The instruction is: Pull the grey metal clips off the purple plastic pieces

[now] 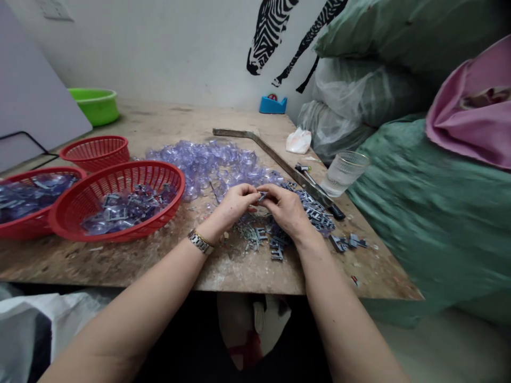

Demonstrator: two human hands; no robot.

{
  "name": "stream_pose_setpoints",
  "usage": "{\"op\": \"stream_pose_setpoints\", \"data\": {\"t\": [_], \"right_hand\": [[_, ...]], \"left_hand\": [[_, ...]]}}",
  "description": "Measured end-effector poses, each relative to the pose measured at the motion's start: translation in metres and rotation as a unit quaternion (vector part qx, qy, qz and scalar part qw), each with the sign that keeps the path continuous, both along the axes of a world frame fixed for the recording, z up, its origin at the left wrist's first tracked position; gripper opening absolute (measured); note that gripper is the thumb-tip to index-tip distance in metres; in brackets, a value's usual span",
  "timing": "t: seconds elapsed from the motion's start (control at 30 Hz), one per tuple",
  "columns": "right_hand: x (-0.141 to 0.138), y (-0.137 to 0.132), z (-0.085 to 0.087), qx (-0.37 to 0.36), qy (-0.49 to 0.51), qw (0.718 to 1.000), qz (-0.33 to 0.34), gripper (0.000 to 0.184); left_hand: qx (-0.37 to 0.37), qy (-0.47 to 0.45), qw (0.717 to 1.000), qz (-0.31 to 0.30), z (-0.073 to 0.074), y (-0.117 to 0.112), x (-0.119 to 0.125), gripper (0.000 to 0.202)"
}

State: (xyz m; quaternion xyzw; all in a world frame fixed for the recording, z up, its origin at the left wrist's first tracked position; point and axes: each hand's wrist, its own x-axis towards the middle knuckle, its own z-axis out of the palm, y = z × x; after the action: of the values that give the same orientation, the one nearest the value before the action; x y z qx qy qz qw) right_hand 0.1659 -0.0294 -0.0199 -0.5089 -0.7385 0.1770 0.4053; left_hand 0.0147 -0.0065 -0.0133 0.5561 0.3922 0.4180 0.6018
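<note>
Left hand point(235, 205), right hand point(285, 210) together pinch one small clip point(262, 196) at fingertips, just above clip pile point(275, 240) on table point(120, 260). Judged best: firm pinch, stay low over pile.

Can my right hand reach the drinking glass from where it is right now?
Probably yes. The glass stands just right of the right hand, with only the low metal bar lying flat between them, though that hand and the left hand are pinching a small grey part.

Small grey metal clip point(262, 196) pinched between left hand point(233, 206) and right hand point(286, 210), above a scatter of like clips point(261, 236)
</note>
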Motion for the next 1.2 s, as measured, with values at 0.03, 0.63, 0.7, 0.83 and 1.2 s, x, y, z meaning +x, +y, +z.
{"op": "stream_pose_setpoints", "data": {"t": [0.03,0.63,0.7,0.83,1.2], "right_hand": [[-0.001,0.0,0.0,0.0,0.007,1.0,0.002,0.022],[-0.006,0.002,-0.001,0.007,0.165,0.978,-0.128,0.011],[-0.008,0.002,-0.002,0.006,0.175,0.977,-0.119,0.011],[-0.01,0.005,-0.003,0.007,0.22,0.969,-0.117,0.015],[-0.004,0.011,-0.002,-0.041,0.294,0.948,-0.115,0.021]], "left_hand": [[0.002,0.005,1.0,-0.001,0.0,0.0,0.0,0.009],[0.051,0.044,0.996,-0.065,-0.007,0.001,0.005,0.033],[0.083,0.048,0.993,-0.064,-0.01,0.001,0.006,0.034],[0.063,0.03,0.996,-0.063,-0.009,0.001,0.007,0.021],[-0.008,-0.038,0.999,0.009,0.006,-0.003,0.001,0.026]]}}
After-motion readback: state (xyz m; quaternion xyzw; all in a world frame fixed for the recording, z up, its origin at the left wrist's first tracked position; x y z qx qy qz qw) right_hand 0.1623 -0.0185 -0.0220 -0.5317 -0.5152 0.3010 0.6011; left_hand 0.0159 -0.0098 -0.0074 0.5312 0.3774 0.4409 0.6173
